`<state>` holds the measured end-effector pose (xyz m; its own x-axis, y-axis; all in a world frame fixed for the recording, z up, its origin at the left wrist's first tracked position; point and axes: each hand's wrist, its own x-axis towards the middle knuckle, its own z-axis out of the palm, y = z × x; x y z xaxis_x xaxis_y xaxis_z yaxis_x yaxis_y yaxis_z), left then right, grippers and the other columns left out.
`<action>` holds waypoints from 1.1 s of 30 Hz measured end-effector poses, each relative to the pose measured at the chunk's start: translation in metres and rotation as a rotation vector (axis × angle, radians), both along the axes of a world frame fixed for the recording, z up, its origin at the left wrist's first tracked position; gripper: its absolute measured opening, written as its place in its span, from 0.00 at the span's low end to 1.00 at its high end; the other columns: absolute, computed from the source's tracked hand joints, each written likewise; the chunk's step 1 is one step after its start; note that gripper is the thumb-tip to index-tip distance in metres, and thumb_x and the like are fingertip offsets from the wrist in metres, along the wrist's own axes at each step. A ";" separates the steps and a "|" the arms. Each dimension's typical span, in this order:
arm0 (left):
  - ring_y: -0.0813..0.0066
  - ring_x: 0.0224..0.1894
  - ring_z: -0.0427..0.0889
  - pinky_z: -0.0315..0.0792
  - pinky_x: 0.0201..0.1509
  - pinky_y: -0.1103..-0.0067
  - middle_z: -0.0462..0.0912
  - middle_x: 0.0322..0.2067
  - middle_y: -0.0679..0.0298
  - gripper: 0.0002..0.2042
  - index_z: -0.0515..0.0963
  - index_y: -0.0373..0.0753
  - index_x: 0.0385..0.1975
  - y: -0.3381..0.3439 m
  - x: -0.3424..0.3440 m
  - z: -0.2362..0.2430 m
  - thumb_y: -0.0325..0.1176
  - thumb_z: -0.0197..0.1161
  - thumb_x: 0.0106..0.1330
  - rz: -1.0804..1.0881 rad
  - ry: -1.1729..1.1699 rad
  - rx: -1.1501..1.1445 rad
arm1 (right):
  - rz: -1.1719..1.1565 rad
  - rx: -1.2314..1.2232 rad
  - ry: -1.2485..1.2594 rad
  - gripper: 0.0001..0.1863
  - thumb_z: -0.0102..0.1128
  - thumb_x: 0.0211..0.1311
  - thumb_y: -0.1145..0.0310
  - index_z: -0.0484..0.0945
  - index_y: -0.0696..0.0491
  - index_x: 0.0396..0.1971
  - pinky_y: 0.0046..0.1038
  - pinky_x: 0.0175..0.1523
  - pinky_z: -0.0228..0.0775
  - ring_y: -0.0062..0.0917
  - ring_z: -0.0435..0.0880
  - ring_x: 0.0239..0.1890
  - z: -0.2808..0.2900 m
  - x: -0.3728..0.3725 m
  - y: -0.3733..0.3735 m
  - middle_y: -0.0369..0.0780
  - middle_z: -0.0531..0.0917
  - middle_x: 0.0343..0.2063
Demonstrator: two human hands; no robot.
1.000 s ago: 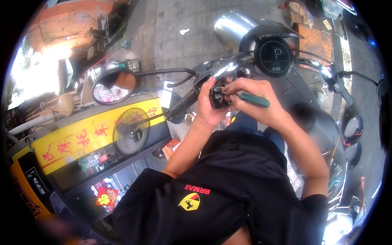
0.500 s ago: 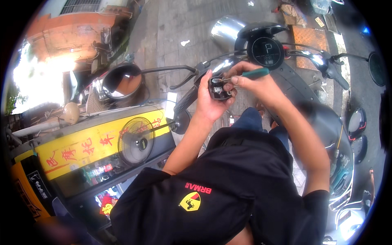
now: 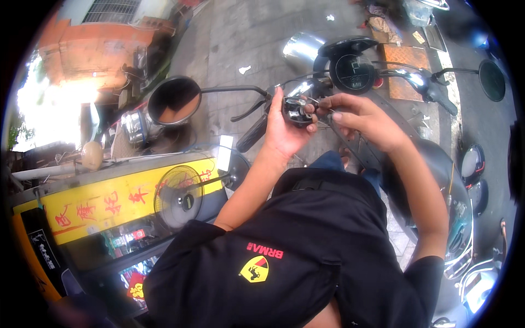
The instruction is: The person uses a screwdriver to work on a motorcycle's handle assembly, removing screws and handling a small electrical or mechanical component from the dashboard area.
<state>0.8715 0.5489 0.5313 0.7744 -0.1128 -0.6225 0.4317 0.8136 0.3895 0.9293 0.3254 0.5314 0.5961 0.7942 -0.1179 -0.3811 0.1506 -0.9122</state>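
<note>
Gripping a small black switch housing, the left hand curls round it from below and the left, thumb on its near edge, fingers wrapped behind. The housing sits just in front of the handlebar, right where the bar's left grip slants down toward the person. The right hand meets it from the right: its fingertips are pinched together against the housing's right edge, touching the left hand's fingers. Whether something thin is held in that pinch cannot be told; a fine wire or two seems to trail below the fingers.

Taking the housing as landmark: just beyond it and to the right stands the round speedometer, its dark dial facing up. Well to the left, on a thin stalk running from the bar, is the left mirror, oval and reflecting orange-brown. Far to the right, past the right-hand brake lever, the right mirror shows at the rim of the view. Beyond and slightly right, a chrome headlamp shines above grey paving. Below and to the right runs the scooter's black body. Below and far left, a fan stands before a yellow signboard. Both forearms rise from a black shirt toward the housing.
</note>
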 end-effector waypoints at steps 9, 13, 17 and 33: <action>0.65 0.31 0.77 0.66 0.28 0.75 0.82 0.33 0.60 0.26 0.78 0.42 0.40 0.001 -0.002 -0.001 0.63 0.55 0.67 0.007 0.011 0.085 | -0.100 -0.361 -0.691 0.11 0.59 0.63 0.66 0.82 0.57 0.39 0.36 0.38 0.73 0.38 0.84 0.31 0.006 0.014 0.021 0.47 0.83 0.25; 0.66 0.31 0.77 0.65 0.28 0.75 0.83 0.34 0.60 0.25 0.78 0.43 0.40 0.003 -0.004 -0.006 0.62 0.57 0.66 0.005 0.003 0.038 | -0.056 -0.412 -0.869 0.12 0.60 0.61 0.63 0.83 0.56 0.35 0.41 0.39 0.73 0.45 0.83 0.32 0.011 0.029 0.030 0.49 0.83 0.25; 0.65 0.32 0.77 0.65 0.28 0.75 0.84 0.35 0.60 0.25 0.79 0.43 0.41 0.004 -0.005 -0.008 0.62 0.58 0.65 0.014 0.026 0.020 | -0.003 -0.487 -0.916 0.12 0.60 0.60 0.62 0.84 0.56 0.31 0.43 0.38 0.73 0.47 0.82 0.29 0.012 0.038 0.036 0.50 0.82 0.22; 0.61 0.36 0.76 0.64 0.29 0.75 0.82 0.36 0.60 0.23 0.79 0.42 0.42 0.004 -0.005 -0.011 0.58 0.61 0.64 0.066 0.043 -0.185 | 0.187 -0.371 -1.185 0.11 0.59 0.60 0.62 0.83 0.55 0.26 0.42 0.35 0.75 0.45 0.82 0.25 0.008 0.070 0.045 0.48 0.81 0.18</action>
